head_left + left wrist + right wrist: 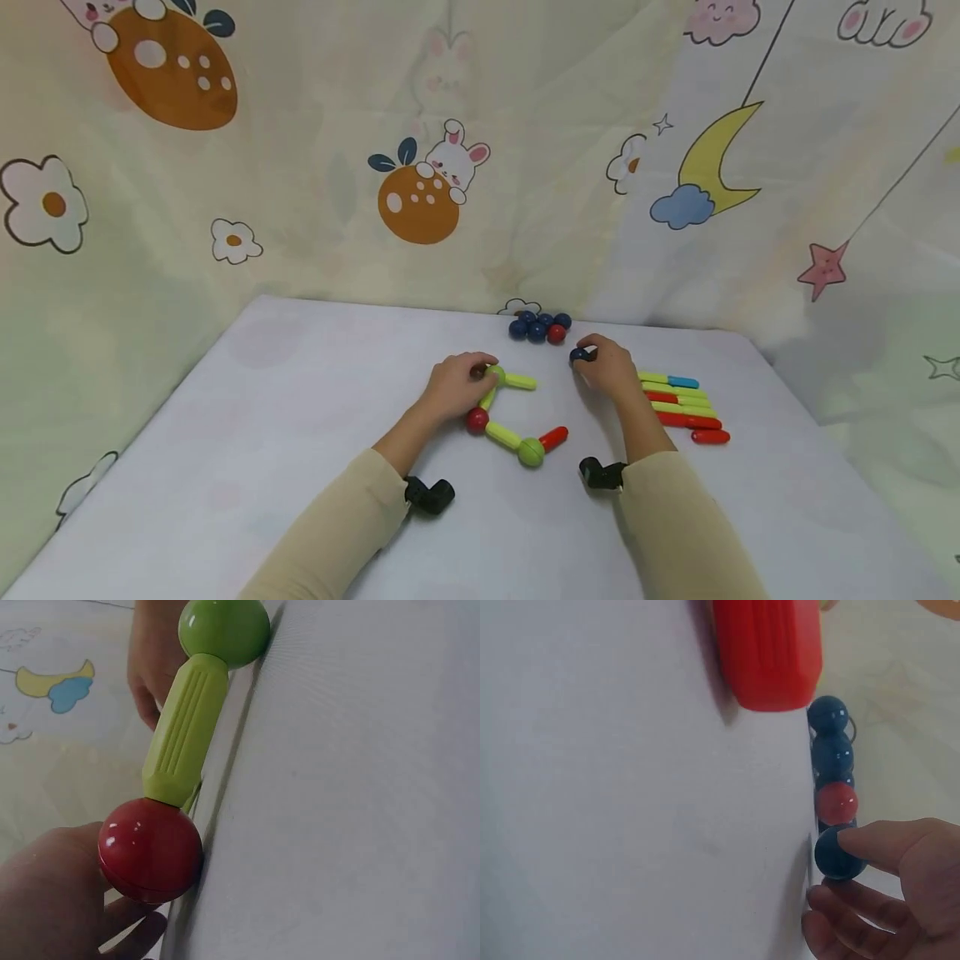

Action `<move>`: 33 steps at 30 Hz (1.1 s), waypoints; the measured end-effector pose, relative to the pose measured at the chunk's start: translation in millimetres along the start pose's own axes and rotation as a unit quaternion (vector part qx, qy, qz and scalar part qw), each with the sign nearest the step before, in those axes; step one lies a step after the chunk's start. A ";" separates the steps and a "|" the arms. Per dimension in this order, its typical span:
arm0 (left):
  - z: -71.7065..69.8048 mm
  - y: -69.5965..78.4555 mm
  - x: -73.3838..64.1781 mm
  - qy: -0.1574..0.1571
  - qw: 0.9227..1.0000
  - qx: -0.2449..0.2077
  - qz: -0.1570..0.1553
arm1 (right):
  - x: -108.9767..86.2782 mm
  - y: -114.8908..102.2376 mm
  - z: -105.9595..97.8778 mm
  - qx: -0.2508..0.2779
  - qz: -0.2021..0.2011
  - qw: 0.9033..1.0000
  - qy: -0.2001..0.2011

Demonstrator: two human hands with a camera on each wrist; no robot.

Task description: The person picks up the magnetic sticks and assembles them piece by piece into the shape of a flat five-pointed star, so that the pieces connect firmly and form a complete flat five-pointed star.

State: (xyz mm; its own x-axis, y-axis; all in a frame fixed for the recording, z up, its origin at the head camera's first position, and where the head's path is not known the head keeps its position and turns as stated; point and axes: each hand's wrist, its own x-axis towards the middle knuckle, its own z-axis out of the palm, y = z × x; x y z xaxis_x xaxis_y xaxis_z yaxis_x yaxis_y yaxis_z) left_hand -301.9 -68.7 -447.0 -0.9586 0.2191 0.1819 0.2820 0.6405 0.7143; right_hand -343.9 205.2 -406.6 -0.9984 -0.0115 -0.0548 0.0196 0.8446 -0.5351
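My left hand (454, 385) curls at the far end of a stick-and-ball toy, finger and thumb at a green ball (496, 375); the dark gap between them is unclear. A yellow-green stick (521, 382) points right from that ball. Another stick leads to a red ball (150, 851), then a yellow-green stick (186, 727), a nearer green ball (225, 630) and a red stick (769, 656). Further right, my right hand (609, 367) pinches a dark blue ball (836, 855) between thumb and fingers, low over the table.
Several dark blue balls (536, 332) and a red ball (556, 334) cluster at the table's back edge. Yellow-green, red and blue sticks (682, 400) lie in rows right of my right hand. A patterned cloth (315, 208) hangs behind the white table (262, 433).
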 end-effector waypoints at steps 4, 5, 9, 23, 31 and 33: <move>3.4 -5.9 -3.2 0.021 0.999 -0.023 -0.015 | -9.0 1.0 7.8 0.068 0.001 0.998 0.000; 3.6 -7.9 -4.4 0.029 0.999 -0.031 -0.019 | -10.3 -0.1 10.6 0.083 -0.002 0.997 -0.002; 7.3 -12.4 -7.8 0.042 0.998 -0.047 -0.027 | -14.9 1.0 21.6 0.120 -0.004 0.993 -0.004; 9.6 -4.4 -4.8 0.047 0.999 0.004 0.023 | -24.6 7.2 28.9 0.162 -0.018 0.987 -0.006; 9.1 -4.3 -5.3 0.044 0.999 -0.005 0.016 | -28.4 2.7 30.0 0.134 -0.056 0.989 -0.026; 9.2 -3.9 -5.4 0.043 0.999 -0.008 0.014 | -29.5 1.5 30.1 0.138 -0.064 0.988 -0.030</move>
State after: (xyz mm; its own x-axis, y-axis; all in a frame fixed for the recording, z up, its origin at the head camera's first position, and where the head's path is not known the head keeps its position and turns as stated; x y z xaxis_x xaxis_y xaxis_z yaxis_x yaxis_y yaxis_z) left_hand -297.4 -65.6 -457.0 -0.9502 0.1719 0.2599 0.3092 0.6227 0.7187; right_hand -312.8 190.7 -431.2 -0.9888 -0.1479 -0.0175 -0.0848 0.6560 -0.7500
